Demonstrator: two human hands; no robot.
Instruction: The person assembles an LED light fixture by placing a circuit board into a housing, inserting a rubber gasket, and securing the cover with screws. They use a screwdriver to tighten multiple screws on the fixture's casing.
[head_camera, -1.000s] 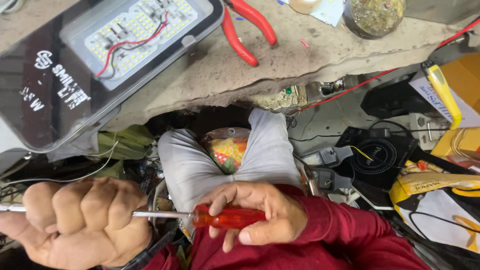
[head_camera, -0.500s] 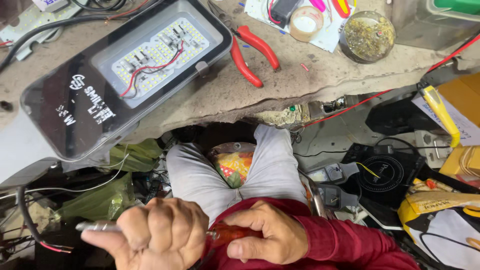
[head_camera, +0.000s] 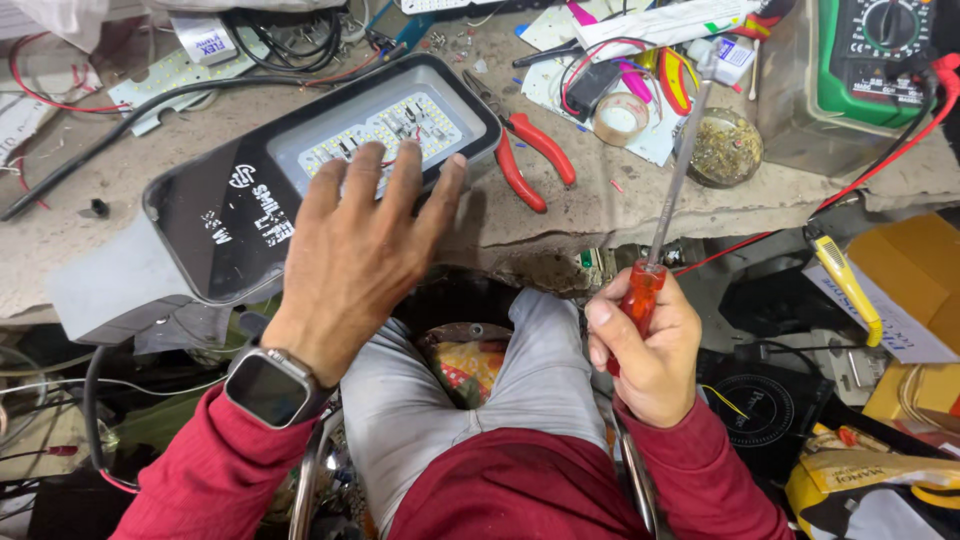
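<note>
The left hand (head_camera: 365, 235) has let go of the red-handled screwdriver (head_camera: 668, 200) and now lies spread flat, holding nothing, on the LED street-light housing (head_camera: 250, 215) at the bench edge. The right hand (head_camera: 645, 345) alone grips the handle, shaft upright; its tip seems free, so work looks to be turning to the lamp

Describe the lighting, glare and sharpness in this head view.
Head view: even, soft light, no hard shadows; a faint shadow under the left hand on the lamp housing; mild sheen on its black cover; the right hand and screwdriver are sharp; edges bend slightly from the wide lens.
</note>
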